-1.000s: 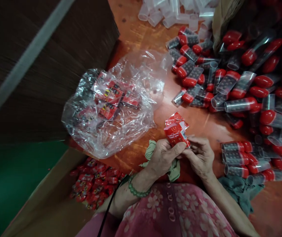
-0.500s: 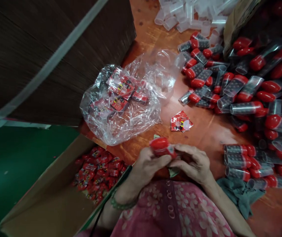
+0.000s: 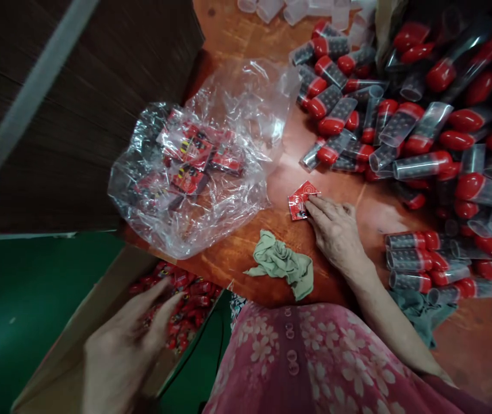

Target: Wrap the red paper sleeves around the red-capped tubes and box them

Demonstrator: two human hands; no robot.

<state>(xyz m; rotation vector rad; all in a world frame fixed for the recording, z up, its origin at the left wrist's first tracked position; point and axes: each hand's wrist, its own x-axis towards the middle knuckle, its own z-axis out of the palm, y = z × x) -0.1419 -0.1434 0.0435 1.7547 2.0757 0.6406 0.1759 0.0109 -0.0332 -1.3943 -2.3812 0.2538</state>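
My left hand is at the lower left, over a cardboard box that holds many small red packets. Its thumb and fingers are spread, slightly blurred, with nothing between them. On the orange-brown tabletop my right hand lies with its fingers stretched out. Their tips touch a few red printed cards, covering the cards' right side; the thumb's grip cannot be made out. A crumpled pale green cloth rests between the hands, close to the table's front edge.
A clear plastic bag with red card stacks inside lies at centre left. Many clear tubes with red caps are heaped on the right. Frosted empty tubes lie at the back. A dark green cloth sits below the heap.
The red object both hands were holding is out of them. My left hand has swung left over the box; my right hand has reached forward to the cards. The view has shifted slightly.
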